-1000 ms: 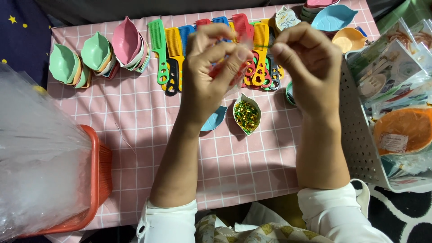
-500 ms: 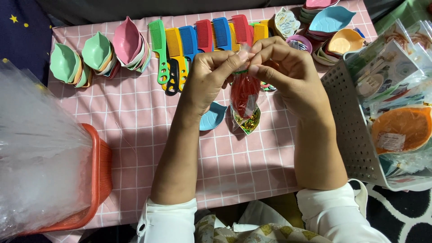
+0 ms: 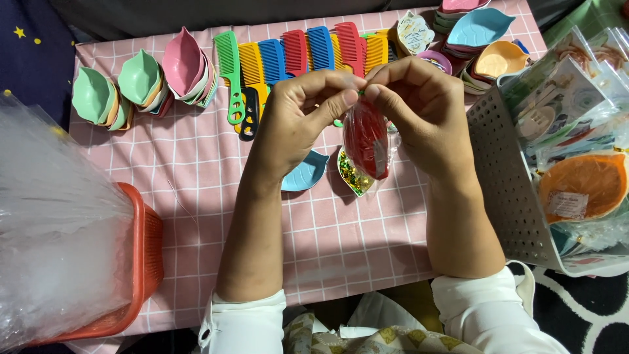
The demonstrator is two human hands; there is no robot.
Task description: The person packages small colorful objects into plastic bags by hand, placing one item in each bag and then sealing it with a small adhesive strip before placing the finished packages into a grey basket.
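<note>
Two hands hold a little bag.
The left hand (image 3: 298,115) and right hand (image 3: 419,105) pinch the clear bag (image 3: 367,137) top with closed fingers, above the glitter dish (image 3: 352,177).

A row of plastic combs (image 3: 308,56) in green, orange, blue and red lies across the pink checked tablecloth (image 3: 196,170). Stacked leaf-shaped plastic dishes (image 3: 141,82) sit at left. An orange mesh basket (image 3: 141,262) holds clear plastic bags (image 3: 52,223); the grey perforated bin (image 3: 508,190) seemingly holds packed sets.
</note>
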